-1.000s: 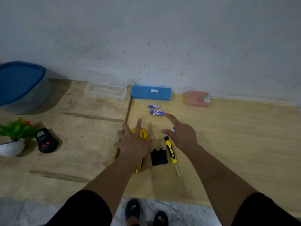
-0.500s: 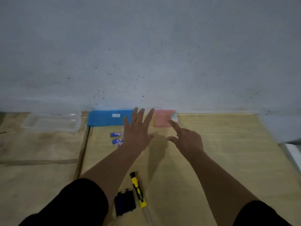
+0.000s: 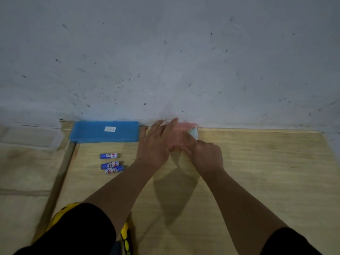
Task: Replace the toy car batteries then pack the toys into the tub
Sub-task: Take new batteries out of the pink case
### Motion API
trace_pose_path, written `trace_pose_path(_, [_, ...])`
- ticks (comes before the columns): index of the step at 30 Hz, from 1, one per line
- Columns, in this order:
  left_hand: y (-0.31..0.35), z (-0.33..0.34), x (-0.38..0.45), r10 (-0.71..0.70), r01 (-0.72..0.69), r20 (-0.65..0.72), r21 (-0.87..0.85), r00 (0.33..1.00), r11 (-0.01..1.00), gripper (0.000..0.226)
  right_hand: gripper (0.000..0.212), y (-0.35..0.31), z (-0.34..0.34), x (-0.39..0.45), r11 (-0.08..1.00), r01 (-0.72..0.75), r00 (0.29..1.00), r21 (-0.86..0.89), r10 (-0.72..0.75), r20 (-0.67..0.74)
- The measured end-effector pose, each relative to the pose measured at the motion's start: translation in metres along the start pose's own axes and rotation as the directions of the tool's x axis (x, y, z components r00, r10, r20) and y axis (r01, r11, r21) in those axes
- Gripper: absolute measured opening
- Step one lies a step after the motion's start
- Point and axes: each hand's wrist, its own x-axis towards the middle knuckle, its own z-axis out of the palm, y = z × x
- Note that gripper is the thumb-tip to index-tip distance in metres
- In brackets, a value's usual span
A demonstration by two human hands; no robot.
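Plywood board (image 3: 257,172) runs up to the grey wall (image 3: 165,52), its far edge meeting the wall's foot; its left edge is a raised strip (image 3: 60,172), beyond which lies more wood surface. To the right of the hands the board is bare as far as its right corner. Against the wall sit a blue box (image 3: 104,132) and, just right of it, a pink box (image 3: 185,126), partly hidden by the hands. Three batteries (image 3: 111,162) lie on the board in front of the blue box, left of the left forearm, apart from it. A yellow toy car (image 3: 127,238) shows at the bottom edge, mostly hidden under the black sleeve.

Both arms reach forward to the pink box. The left hand (image 3: 154,144) lies palm down, fingers straight and spread, over the box's left part. The right hand (image 3: 206,155) has its fingers curled at the box's near side; whether they grip it I cannot tell, as the frame is blurred there.
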Motion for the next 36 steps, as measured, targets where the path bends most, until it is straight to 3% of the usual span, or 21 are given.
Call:
trace_pose_path(8, [0.002, -0.002, 0.004, -0.025, 0.026, -0.036, 0.042, 0.999, 0.999, 0.082, 0.056, 0.0, 0.012, 0.002, 0.988, 0.027, 0.993, -0.149, -0.043, -0.106])
trace_pose_path(22, [-0.002, -0.001, 0.006, -0.029, 0.031, -0.044, 0.042, 0.999, 0.999, 0.08, 0.056, 0.001, 0.017, 0.004, 0.951, 0.137, 0.978, -0.277, -0.174, -0.112])
trace_pose_path(30, [-0.002, -0.002, 0.006, -0.001, 0.005, -0.063, 0.069, 0.998, 0.998, 0.081, 0.046, 0.004, 0.008, 0.012, 0.854, 0.258, 0.941, -0.451, -0.328, -0.083])
trace_pose_path(36, [-0.005, 0.002, 0.008, 0.016, -0.009, -0.066, 0.108, 0.998, 0.994, 0.086, 0.041, 0.008, 0.003, 0.018, 0.818, 0.332, 0.905, -0.47, -0.416, -0.083])
